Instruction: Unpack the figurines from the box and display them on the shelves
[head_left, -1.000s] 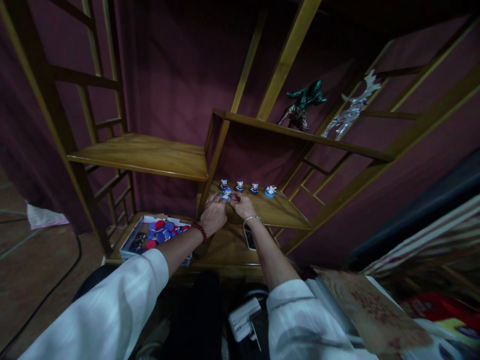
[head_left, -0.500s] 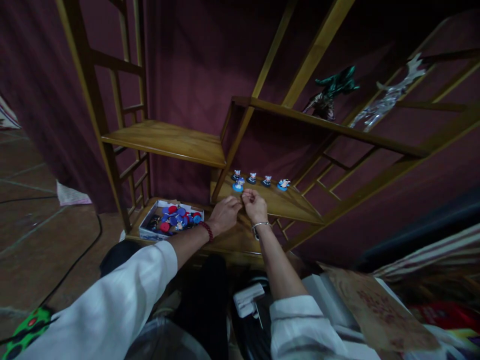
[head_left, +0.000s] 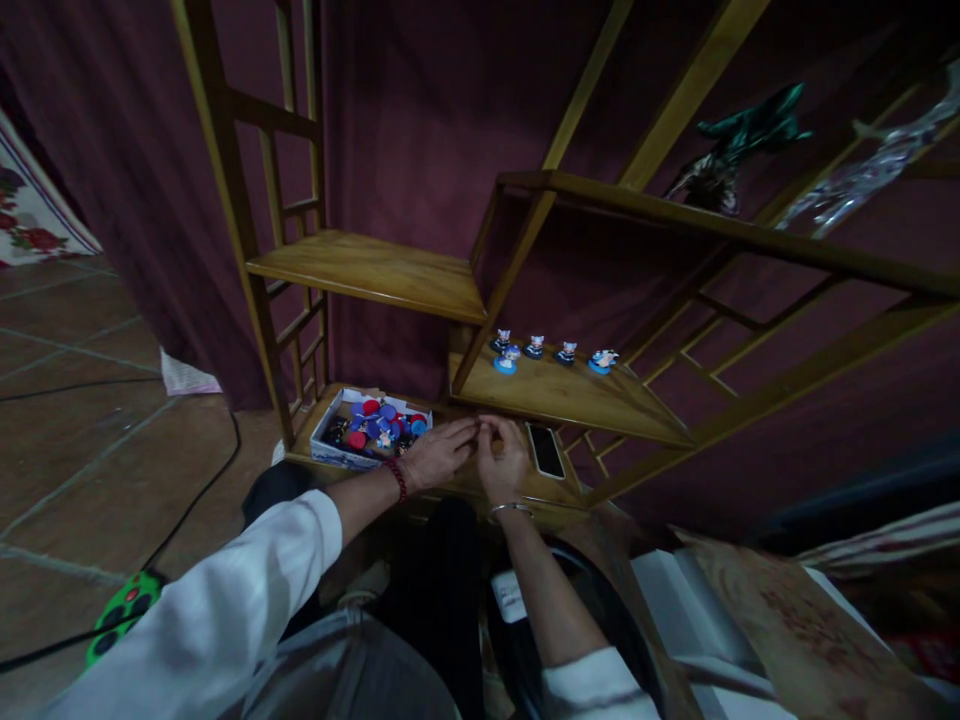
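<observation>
My left hand (head_left: 441, 454) and my right hand (head_left: 502, 462) meet fingertip to fingertip over the lower shelf board. Fingers on both are pinched together; whatever lies between them is too small or hidden to make out. Just left of my left hand is a shallow cardboard box (head_left: 339, 455) of small figurines with red, blue and purple round bases. Beyond the hands, several small figurines stand upright on the raised shelf (head_left: 555, 392). The nearest of these is a figurine (head_left: 507, 360) on a light blue base, in front of a back row on dark and blue bases.
A phone (head_left: 546, 451) lies on the lower board right of my hands. Higher up stand a dark green statuette (head_left: 739, 145) and a clear glass-like ornament (head_left: 862, 175). A black bin (head_left: 592, 580) sits below, with white boxes (head_left: 694, 610) to its right.
Both hands have drawn back from the raised shelf to over the lower board, still together. The view has shifted so the shelves appear farther right, and the phone is now uncovered.
</observation>
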